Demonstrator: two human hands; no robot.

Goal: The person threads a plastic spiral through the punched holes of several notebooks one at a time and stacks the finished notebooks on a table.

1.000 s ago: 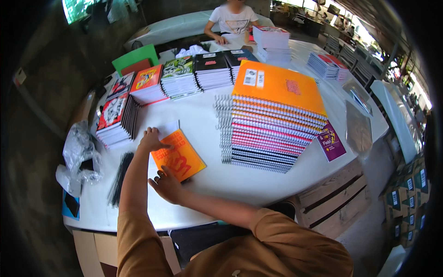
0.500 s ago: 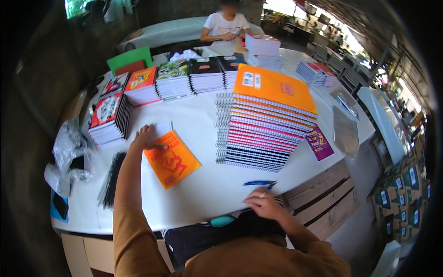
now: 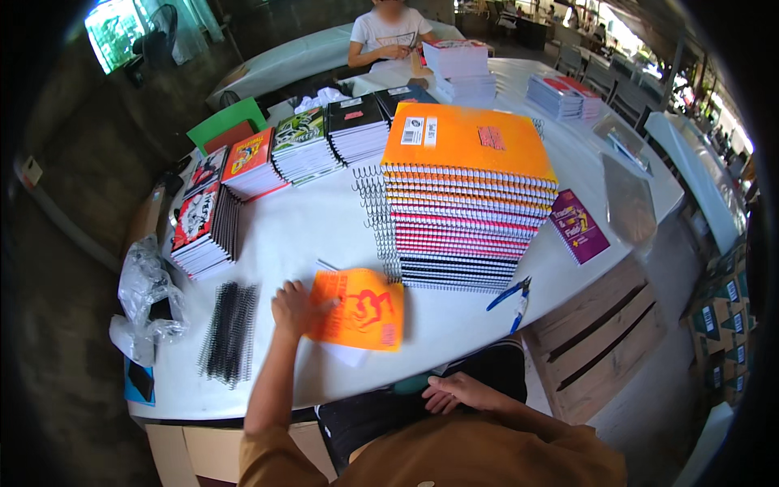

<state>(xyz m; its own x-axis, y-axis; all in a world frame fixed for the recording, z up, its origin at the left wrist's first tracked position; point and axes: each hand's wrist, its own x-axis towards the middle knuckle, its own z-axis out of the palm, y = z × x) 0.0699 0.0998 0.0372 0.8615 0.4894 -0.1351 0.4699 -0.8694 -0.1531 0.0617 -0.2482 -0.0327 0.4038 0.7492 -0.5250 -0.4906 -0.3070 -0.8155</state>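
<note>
My left hand [image 3: 294,310] grips the left edge of an orange booklet [image 3: 365,312] with red print, its thumb lying on the cover. The cover bows up slightly, and white sheets [image 3: 347,355] stick out beneath it. My right hand [image 3: 456,393] hangs over my lap by the table edge, empty, with its fingers loosely apart. Just right of the booklet rises a tall stack of spiral-bound books [image 3: 466,227], orange on top, with wire coil ends [image 3: 377,215] jutting out on its left. Blue-handled cutting pliers [image 3: 515,302] lie near the table's front edge.
Black plastic binding coils [image 3: 229,334] lie left of my arm, beside crumpled clear plastic [image 3: 154,284]. Several book stacks [image 3: 304,154] line the far left side. A purple booklet [image 3: 580,227] lies on the right. Across the table sits another person [image 3: 389,40].
My left hand has brought the orange booklet right and nearer, turning it. My right hand has drawn back from beside the pliers to over my lap. The view has shifted a little.
</note>
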